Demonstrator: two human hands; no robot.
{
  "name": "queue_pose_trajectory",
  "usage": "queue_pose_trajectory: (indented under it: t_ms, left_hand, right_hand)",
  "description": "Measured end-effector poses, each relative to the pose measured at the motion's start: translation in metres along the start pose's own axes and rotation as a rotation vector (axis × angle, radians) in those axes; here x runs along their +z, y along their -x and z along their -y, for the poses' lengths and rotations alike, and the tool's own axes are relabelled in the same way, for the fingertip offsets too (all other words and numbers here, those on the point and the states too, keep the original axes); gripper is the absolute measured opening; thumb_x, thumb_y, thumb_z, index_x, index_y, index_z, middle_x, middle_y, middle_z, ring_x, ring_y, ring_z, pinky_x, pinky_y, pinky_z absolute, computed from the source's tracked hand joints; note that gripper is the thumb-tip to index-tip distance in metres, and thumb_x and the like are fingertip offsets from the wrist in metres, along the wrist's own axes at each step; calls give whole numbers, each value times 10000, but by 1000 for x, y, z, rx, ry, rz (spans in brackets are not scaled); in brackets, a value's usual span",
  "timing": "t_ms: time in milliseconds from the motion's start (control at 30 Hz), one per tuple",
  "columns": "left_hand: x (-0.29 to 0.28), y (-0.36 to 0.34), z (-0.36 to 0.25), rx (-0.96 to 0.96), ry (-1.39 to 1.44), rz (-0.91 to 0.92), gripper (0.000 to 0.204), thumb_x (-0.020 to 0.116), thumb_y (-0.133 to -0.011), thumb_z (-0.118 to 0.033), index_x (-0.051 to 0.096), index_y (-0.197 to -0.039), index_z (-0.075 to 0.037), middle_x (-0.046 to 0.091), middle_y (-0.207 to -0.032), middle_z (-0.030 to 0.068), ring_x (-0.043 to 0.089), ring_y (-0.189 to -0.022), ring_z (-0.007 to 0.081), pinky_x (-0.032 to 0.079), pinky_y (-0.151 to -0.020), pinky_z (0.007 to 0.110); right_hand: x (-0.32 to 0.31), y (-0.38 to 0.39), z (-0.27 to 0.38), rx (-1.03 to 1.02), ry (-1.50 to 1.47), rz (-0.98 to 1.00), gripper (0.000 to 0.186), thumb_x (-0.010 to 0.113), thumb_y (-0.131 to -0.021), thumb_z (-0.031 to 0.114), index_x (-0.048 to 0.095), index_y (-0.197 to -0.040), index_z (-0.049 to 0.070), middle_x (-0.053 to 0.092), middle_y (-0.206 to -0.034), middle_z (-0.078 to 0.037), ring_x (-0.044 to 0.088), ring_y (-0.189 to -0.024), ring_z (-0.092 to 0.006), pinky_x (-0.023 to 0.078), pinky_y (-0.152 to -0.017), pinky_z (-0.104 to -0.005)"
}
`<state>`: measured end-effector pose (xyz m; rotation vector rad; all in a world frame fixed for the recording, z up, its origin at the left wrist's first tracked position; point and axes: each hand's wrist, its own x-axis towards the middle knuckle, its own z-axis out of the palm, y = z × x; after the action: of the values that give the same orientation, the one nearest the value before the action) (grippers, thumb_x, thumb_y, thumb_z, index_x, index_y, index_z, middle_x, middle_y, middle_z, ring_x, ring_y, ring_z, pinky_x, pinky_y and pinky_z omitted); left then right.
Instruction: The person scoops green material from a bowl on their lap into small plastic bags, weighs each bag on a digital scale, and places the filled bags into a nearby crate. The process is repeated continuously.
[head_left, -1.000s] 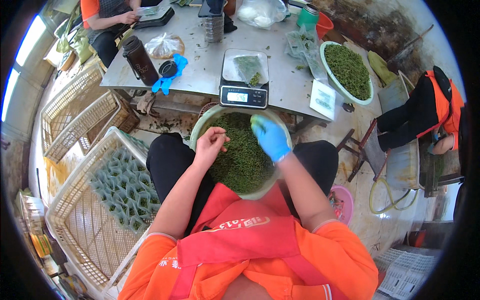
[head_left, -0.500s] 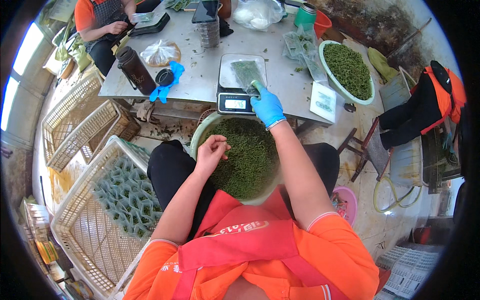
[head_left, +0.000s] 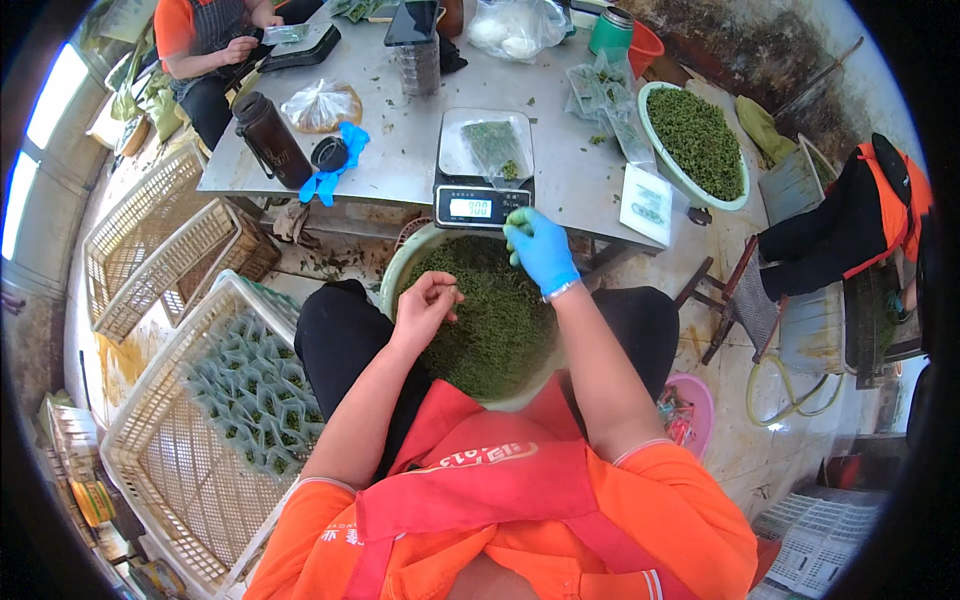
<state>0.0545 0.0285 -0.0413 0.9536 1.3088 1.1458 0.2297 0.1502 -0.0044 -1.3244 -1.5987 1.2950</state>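
Observation:
A small clear bag of green peppercorns [head_left: 490,140] lies on the pan of the digital scale [head_left: 448,150] at the table's front edge. Just in front of the scale's display, my right hand [head_left: 543,254] in a blue glove is apart from the bag, its bent fingers spread with nothing visible between them. My bare left hand [head_left: 424,308] hovers above the left part of a pale basin [head_left: 392,275] heaped with loose green peppercorns [head_left: 490,330]. Its fingers are curled closed, and whatever they may pinch is hidden.
On the metal table [head_left: 400,130] are a dark bottle [head_left: 272,142], a blue glove [head_left: 335,170] and filled bags [head_left: 600,95]. A second basin of peppercorns [head_left: 695,140] stands right. A plastic crate [head_left: 180,480] holds several filled bags at left. Two other people are nearby.
My right hand has let go of the bag on the scale and drawn back toward me. The scale's reading has changed. My left hand has barely moved.

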Motion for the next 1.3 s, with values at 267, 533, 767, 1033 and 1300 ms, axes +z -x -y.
queue_pose_trajectory:
  t_ms: [267,533,767,1033,1300]
  left_hand:
    - [1,0,3,44,43,-17,160,525,-867,-85,516,-999,6,634,-792,64,556,-601,77,468,-515,214]
    - [0,2,2,39,10,-36,157,534,-860,-90,525,-988,1,637,-787,58,545,-571,72,462,-512,207]
    - [0,2,1,52,28,-34,160,534,-864,-92,525,-994,0,633,-794,59,549,-587,73,471,-520,208]
    - [1,-1,0,40,48,-12,164,527,-875,-95,519,-1006,4,630,-809,61,557,-623,71,477,-532,207]
    - [-1,0,-4,29,41,-13,168,514,-884,-81,506,-1025,10,625,-840,76,573,-655,100,494,-571,227]
  right_hand:
    - [0,45,2,158,-44,227,156,600,-840,164,570,-809,13,556,-572,-41,493,-424,-94,407,-414,-256]
    - [5,56,-15,27,-55,248,154,615,-806,153,604,-872,14,605,-691,-62,558,-523,-119,458,-497,-256]
    - [-4,54,-6,-94,183,322,249,601,-791,119,621,-1024,32,643,-842,-102,594,-615,-171,488,-603,-298]
    - [0,-4,14,-221,348,-3,412,558,-813,102,518,-1222,130,595,-674,-52,547,-519,-117,462,-531,-269]
    - [-5,-3,9,-56,447,-22,265,591,-783,215,624,-1028,120,625,-913,-160,607,-789,-314,492,-708,-363]
